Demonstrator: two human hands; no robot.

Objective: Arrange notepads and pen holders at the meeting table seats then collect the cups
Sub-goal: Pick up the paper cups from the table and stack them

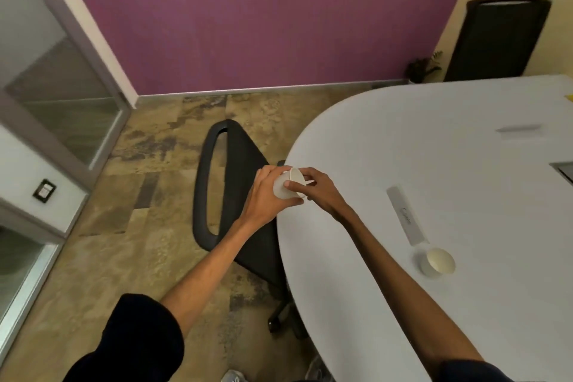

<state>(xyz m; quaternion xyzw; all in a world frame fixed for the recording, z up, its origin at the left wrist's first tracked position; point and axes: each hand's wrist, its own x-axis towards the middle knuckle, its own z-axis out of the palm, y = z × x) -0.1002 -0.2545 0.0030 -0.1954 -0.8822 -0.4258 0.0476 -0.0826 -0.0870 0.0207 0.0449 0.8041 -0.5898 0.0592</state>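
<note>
At the rounded left edge of the white meeting table [403, 139] both of my hands meet around white paper cups [286, 184]. My left hand [266, 192] wraps the cups' side from the left. My right hand [319, 187] grips the rim from the right, fingers partly inside the mouth. The cups look nested, tilted with the opening toward the right. Another white paper cup [437, 262] stands alone on the table to the right, near a grey strip [404, 215].
A black office chair [229, 189] is pushed against the table edge just below my hands. A second black chair [496, 40] stands at the far side by a small plant [423, 68]. A glass door [59, 77] is at the left.
</note>
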